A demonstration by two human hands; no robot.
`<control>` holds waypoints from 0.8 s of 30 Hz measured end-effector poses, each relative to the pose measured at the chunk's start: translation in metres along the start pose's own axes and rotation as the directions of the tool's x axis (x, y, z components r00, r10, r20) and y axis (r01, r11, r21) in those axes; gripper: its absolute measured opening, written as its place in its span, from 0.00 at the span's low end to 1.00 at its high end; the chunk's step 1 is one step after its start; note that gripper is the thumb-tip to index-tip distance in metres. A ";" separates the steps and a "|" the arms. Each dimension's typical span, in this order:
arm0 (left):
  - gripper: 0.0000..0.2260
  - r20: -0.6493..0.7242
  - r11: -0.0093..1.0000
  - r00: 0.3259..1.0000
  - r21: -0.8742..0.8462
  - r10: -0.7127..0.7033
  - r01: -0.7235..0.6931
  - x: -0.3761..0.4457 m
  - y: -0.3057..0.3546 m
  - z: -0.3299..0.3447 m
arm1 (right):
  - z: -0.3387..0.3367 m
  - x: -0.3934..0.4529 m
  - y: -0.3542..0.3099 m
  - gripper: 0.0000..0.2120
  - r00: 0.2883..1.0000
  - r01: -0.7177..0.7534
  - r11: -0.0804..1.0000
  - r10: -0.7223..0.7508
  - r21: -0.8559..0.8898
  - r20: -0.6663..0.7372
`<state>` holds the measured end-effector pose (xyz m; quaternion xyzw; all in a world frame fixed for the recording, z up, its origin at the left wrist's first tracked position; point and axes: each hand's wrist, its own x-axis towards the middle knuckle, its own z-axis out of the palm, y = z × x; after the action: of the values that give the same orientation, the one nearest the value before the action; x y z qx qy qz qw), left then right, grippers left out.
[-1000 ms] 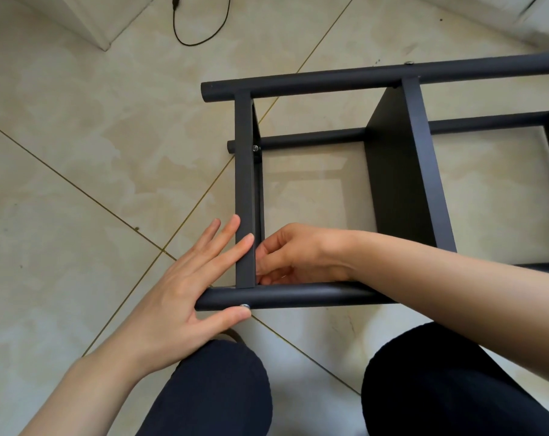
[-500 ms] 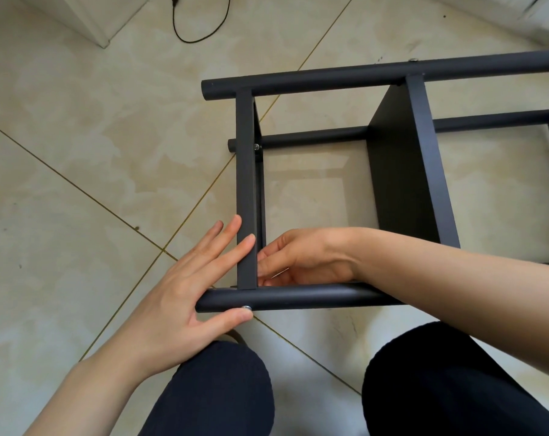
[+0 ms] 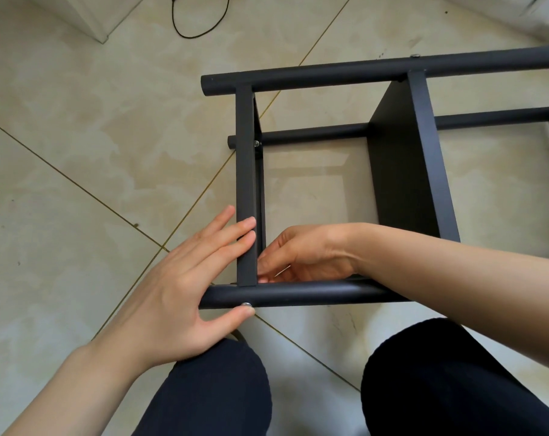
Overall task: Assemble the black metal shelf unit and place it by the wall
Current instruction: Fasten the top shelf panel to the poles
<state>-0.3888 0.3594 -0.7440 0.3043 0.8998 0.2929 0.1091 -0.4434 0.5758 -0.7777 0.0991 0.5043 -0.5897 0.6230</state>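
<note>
both hands [image 3: 185,278] on shelf frame [image 3: 298,292]

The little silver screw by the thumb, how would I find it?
Find the black metal shelf frame lying on the tiled floor, then its round black tube nearest the knees. The small shiny silver screw head sits on that tube's near side, touching the left hand thumb tip.
</note>
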 end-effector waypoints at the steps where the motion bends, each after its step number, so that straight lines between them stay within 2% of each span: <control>1: 0.33 -0.001 1.000 1.000 0.008 0.018 -0.018 0.001 -0.001 0.000 | 0.000 0.001 0.000 0.08 1.000 0.000 1.000 0.000 -0.004 -0.003; 7: 0.32 -0.010 0.997 0.997 0.001 0.074 -0.074 0.006 -0.004 -0.001 | 0.002 0.005 0.000 0.04 0.999 -0.045 0.996 0.045 -0.078 -0.011; 15: 0.33 0.020 0.998 0.998 -0.033 0.056 -0.056 0.005 -0.005 0.000 | -0.002 0.003 0.000 0.04 0.999 -0.017 1.000 0.018 -0.021 0.030; 24: 0.33 0.024 0.997 0.999 -0.063 0.044 -0.043 0.004 -0.005 0.001 | 0.002 0.005 -0.001 0.04 0.999 -0.035 0.997 0.036 -0.075 0.013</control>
<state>-0.3941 0.3583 -0.7479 0.3238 0.8819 0.3196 0.1235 -0.4440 0.5715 -0.7801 0.0807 0.5196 -0.5601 0.6402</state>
